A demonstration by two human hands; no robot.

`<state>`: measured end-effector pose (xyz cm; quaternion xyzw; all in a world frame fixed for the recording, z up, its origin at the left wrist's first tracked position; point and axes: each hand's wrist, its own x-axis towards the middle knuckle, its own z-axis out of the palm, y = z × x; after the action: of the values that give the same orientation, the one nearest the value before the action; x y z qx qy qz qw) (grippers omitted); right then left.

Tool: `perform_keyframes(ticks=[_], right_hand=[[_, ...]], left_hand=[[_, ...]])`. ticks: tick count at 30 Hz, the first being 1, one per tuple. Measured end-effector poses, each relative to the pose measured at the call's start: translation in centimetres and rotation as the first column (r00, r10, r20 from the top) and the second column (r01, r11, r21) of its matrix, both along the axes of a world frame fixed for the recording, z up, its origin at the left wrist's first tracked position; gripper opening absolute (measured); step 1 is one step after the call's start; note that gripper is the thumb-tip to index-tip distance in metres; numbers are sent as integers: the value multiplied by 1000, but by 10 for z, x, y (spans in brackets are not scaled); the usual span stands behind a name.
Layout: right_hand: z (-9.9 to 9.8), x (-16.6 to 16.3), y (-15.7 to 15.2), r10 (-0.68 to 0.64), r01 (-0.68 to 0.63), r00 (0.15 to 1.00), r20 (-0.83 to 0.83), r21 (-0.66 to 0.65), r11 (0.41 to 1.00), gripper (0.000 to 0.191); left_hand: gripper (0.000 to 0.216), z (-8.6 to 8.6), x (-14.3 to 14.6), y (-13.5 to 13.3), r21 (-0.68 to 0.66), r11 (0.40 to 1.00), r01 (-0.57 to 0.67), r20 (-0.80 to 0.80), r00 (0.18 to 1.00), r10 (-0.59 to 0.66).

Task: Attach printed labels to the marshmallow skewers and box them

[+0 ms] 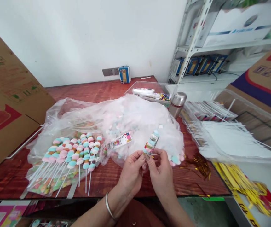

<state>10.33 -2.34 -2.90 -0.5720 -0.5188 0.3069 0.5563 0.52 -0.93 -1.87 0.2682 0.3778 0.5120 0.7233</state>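
Note:
My left hand [132, 173] and my right hand [160, 171] meet at the front edge of the red wooden table [107, 179]. Both pinch the lower end of one wrapped marshmallow skewer [151, 142] in a printed clear sleeve, which points up and to the right. A silver bangle [109, 206] sits on my left wrist. Just behind the hands lies a big clear plastic bag [135, 118] of pastel marshmallow pieces. A second wrapped skewer [118, 142] rests on it. To the left, several unwrapped skewers [75, 151] with white sticks lie fanned on plastic.
A steel flask [177, 103] stands behind the bag, next to a clear tray [149, 90] with small items. At right are a clear bin of white sticks [232, 140] and yellow twist ties [246, 186]. Cardboard boxes [5, 104] lean at left; metal shelving [197, 37] stands at back right.

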Motion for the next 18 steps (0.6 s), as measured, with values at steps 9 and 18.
perform_keyframes(ticks=[9,18], right_hand=[[-3,11,-4,151,-164,982,-112,-122,979,20],[10,5,-3,326,-337,890,-320,21,941,20]], left_hand=[[21,-9,-27,3,673,657,339,-690,608,393],[21,-2,-22,14,319,937,142,-132,986,-104]])
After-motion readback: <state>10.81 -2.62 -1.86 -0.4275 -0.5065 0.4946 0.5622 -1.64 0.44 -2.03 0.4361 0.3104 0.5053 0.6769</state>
